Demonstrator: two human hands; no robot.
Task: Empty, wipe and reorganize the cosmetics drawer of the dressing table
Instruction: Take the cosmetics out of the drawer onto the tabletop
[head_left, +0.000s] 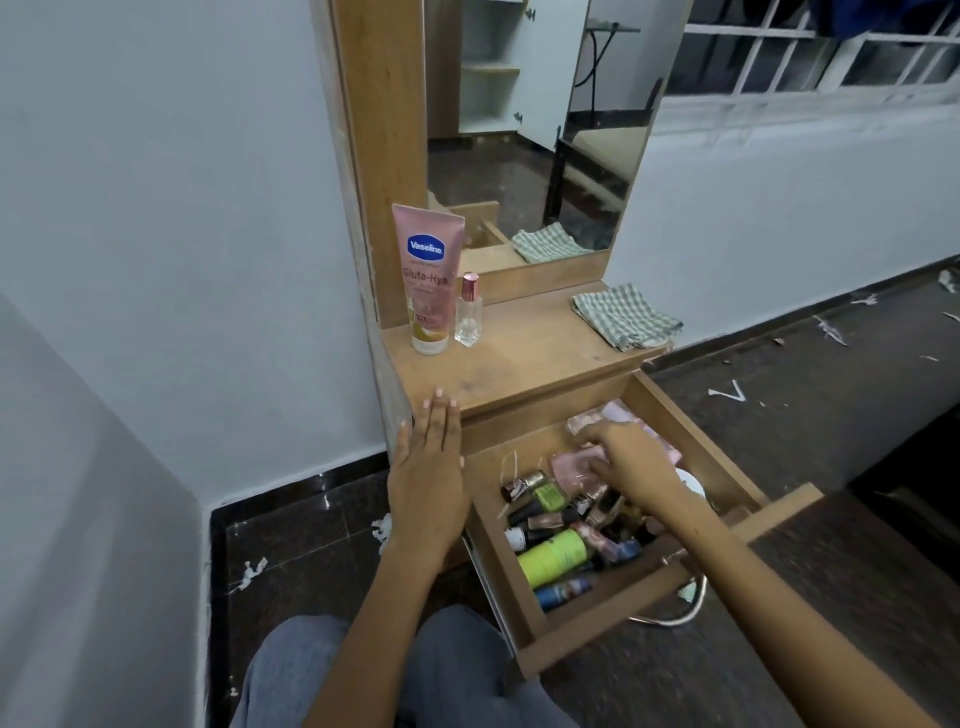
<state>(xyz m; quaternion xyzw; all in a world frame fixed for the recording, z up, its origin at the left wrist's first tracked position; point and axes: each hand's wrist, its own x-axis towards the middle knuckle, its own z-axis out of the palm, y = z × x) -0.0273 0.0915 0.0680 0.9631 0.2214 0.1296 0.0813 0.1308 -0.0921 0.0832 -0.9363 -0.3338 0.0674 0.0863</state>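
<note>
Emptying stage, early. Drawer (524, 642) of dressing table (524, 353) pulled fully out, crowded with cosmetics: lime-green bottle (553, 557) lying on its side near front wall, small dark nail-polish bottles (530, 512) heaped mid-drawer, blue-capped tube (563, 592) against front wall, pink sachets (574, 465) toward rear, white round lid (693, 486) partly hidden at right wall.

Already out and upright at tabletop's left rear, just beside each other: pink Vaseline tube (428, 280), clear perfume bottle (469, 314). Checked cloth (626, 317) folded at tabletop's right rear, unused; wiping not yet begun.

Left hand (428, 467): fingers straight and together, palm down, tips resting on tabletop's front left edge, holding nothing; apparently bracing.

Right hand (631, 460): reaching into drawer over pink sachets, fingers curled downward among them; grip on any one item not determinable, fingertips hidden behind knuckles.

Next move, as judged: pinch on one sachet or small bottle, lift clear of drawer wall, set down on bare tabletop between perfume bottle and cloth. Care called for with loose, overlapping bottles, likely to roll or snag when a neighbour is lifted. Bulk of contents left to remove before cloth comes into use.
</note>
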